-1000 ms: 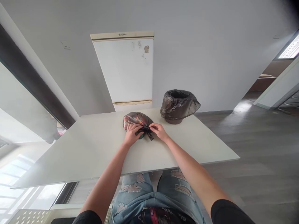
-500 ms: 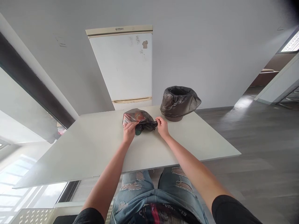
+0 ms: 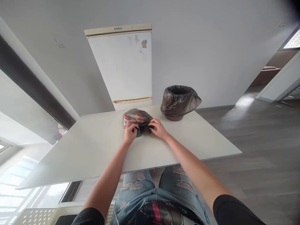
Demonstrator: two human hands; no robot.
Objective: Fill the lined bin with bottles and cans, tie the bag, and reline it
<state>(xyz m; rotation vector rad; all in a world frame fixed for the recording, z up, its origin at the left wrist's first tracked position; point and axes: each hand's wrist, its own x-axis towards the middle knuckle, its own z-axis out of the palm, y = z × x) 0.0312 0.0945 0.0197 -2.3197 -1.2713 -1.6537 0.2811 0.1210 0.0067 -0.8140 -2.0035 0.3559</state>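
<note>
1. Two bare hands are busy with one tied-up-looking dark plastic bag (image 3: pixel 137 115). The bag sits on the white table (image 3: pixel 93 147), to the left of the bin (image 3: pixel 174 118) and a bit closer to the person.
2. The left hand (image 3: pixel 130 132) is on the side of the bag away from the bin. Its fingers are bent in, and they pinch the bunched black plastic.
3. The right hand (image 3: pixel 159 128) is on the bag's other side, nearer to the bin but not touching it. Its fingers and thumb nip the loose end of the bag.
4. Half a second ago, the right hand was pulling that end out long toward the bin. Now it has come back, away from the bin, and the end is all scrunched up between the two hands.
5. The left fingers lay straighter then; now they curl more.
6. Red things show through the bag, and something green (image 3: pixel 139 134) peeks out low near the left hand.
7. The bin has not moved on the table, and a dark liner (image 3: pixel 181 104) hangs over its top. Behind it, to the left, is a white fridge (image 3: pixel 122 65).
</note>
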